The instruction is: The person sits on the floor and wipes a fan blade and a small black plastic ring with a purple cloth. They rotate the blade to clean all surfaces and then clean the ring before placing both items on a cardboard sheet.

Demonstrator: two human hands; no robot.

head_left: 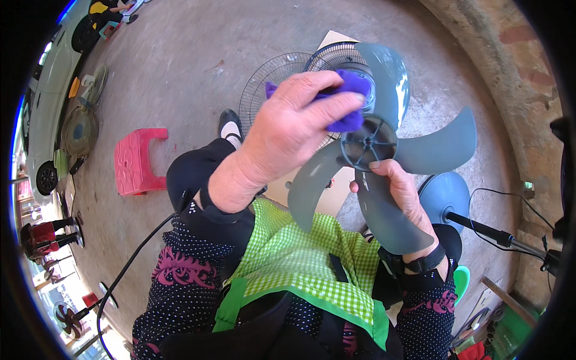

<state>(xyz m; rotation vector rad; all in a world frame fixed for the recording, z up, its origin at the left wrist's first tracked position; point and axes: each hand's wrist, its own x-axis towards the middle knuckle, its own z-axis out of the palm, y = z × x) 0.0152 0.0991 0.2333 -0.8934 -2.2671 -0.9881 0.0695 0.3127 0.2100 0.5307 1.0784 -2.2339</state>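
A grey plastic fan blade [441, 144] with a round ribbed hub is held up in front of me. My right hand [401, 189] grips it from below, thumb on the hub's lower rim and one lower blade lying along the palm and wrist. My left hand [294, 117] is closed around a bunched purple cloth [349, 123], just above and left of the hub; whether the cloth touches the blade I cannot tell. Behind the cloth, wire fan grilles [255, 81] lie on the floor, partly hidden by my left hand and the blade.
A red plastic stool [135, 162] stands on the concrete floor to my left. At right are a round fan base [441, 195] with a black pole [480, 228], and a thin cable near the wall. Farther left are other fans [79, 131], a parked car [51, 102] and a seated person [108, 12].
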